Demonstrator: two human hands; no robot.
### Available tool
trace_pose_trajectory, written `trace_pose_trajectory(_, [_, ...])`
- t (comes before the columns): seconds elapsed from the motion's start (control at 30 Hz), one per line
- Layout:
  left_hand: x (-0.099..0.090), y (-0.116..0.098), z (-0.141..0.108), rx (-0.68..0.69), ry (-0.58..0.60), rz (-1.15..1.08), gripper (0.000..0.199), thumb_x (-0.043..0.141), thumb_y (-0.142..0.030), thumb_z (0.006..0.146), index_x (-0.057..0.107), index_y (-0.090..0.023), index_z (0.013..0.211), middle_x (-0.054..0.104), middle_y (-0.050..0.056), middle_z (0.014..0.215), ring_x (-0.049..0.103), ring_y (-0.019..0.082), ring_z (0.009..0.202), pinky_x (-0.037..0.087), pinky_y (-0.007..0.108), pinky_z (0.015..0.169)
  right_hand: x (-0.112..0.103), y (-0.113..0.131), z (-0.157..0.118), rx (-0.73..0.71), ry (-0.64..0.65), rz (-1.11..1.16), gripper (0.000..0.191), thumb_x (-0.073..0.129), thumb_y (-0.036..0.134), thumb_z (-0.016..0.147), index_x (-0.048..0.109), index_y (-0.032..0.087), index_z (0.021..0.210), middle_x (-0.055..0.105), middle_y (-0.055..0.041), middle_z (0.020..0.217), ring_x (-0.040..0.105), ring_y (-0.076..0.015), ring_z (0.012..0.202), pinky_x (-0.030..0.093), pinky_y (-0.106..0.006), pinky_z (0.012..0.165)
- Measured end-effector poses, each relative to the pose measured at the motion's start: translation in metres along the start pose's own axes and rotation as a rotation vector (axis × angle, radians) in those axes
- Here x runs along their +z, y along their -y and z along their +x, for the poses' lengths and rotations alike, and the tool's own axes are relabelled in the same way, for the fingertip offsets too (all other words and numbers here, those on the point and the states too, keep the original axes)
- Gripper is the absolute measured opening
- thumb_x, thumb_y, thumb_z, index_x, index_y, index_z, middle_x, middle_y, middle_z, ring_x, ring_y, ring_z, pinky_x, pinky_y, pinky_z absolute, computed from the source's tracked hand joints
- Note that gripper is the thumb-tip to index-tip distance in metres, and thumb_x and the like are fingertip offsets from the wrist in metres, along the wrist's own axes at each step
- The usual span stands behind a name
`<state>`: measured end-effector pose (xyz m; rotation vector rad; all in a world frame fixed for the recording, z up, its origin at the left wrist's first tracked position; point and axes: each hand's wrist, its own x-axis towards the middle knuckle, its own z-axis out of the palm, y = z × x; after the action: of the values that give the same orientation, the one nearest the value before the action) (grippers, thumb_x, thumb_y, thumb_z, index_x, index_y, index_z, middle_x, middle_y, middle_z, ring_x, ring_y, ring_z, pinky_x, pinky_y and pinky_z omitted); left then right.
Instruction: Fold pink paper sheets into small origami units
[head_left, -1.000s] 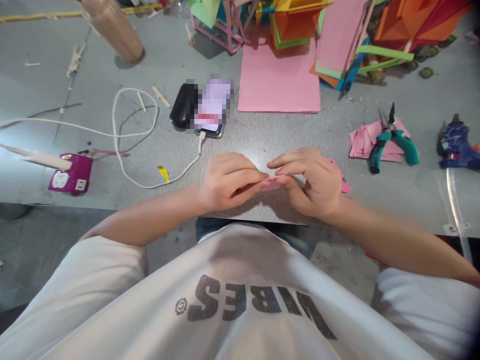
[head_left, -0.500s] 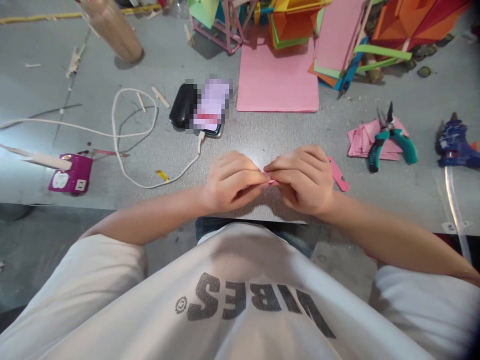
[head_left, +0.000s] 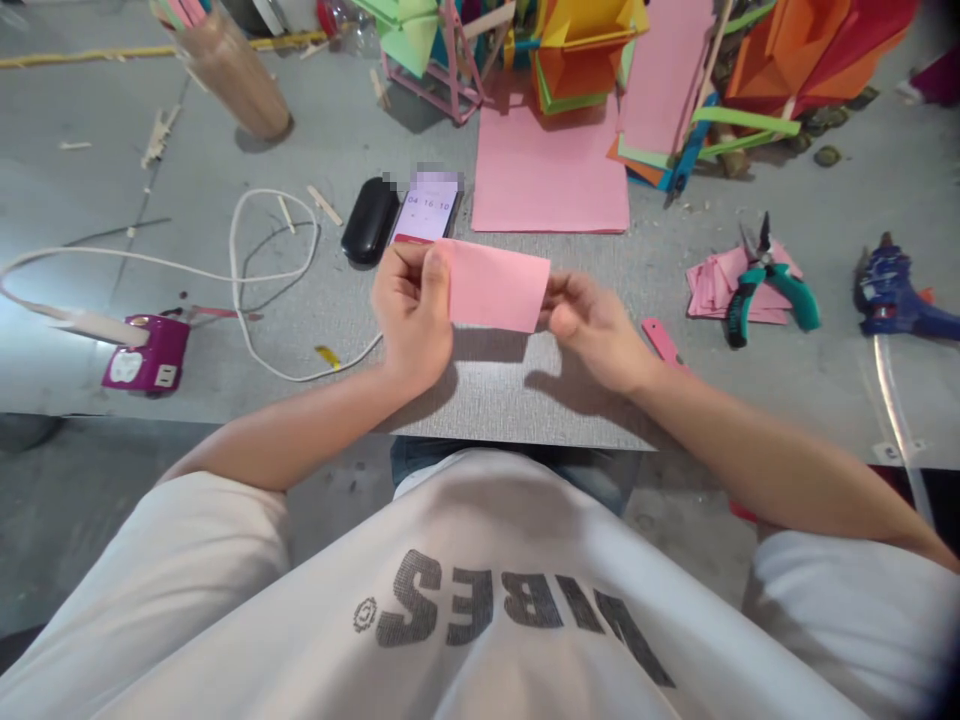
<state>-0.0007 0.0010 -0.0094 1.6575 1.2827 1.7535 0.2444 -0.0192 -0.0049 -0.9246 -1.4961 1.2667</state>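
A small rectangular sheet of pink paper is held up over the table. My left hand pinches its left edge, thumb on the near face and fingers behind. At the right edge is my right hand, its fingers loosely bent and its thumb off the paper. Those fingertips are partly hidden by the edge, so whether they touch it is unclear. Just right of that hand lies a flat pink tool, partly covered by my wrist. Beyond it, pliers with teal handles rest on a pile of folded pink papers.
A phone with a white cable and a black case lie behind my left hand. Larger pink sheets and paper crafts stand at the back. A blue glue gun is far right; a purple power adapter, left.
The pink paper, earlier mostly hidden between both hands, is now spread out and raised. My hands have moved apart, the left one away from me, and the right hand has loosened its pinch.
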Motion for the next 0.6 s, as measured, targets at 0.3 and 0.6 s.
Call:
trace_pose_trajectory(0.3, [0.004,-0.024,-0.003,-0.443,0.470,-0.301,0.070,0.092,-0.086,0.087,0.067,-0.021,0.082,0.067,-0.002,0.067,0.056,0.009,0.057,0.039,0.025,0.051,-0.010,0.013,0.002,0.028,-0.201,-0.091,0.024,0.090,0.044,0.096,0.078,0.025,0.086,0.072,0.0016,0.076,0.063,-0.0157,0.065,0.051,-0.032,0.057])
trace_pose_trajectory(0.6, [-0.004,-0.044,0.000,-0.702,0.861,-0.323,0.050,0.104,-0.058,0.084,0.079,-0.015,0.083,0.083,0.008,0.074,0.055,0.007,0.048,0.042,0.021,0.044,-0.019,0.014,0.007,-0.056,-0.302,-0.238,0.033,0.084,0.030,0.097,0.067,0.026,0.069,0.058,0.0028,0.061,0.049,-0.0144,0.057,0.034,-0.034,0.051])
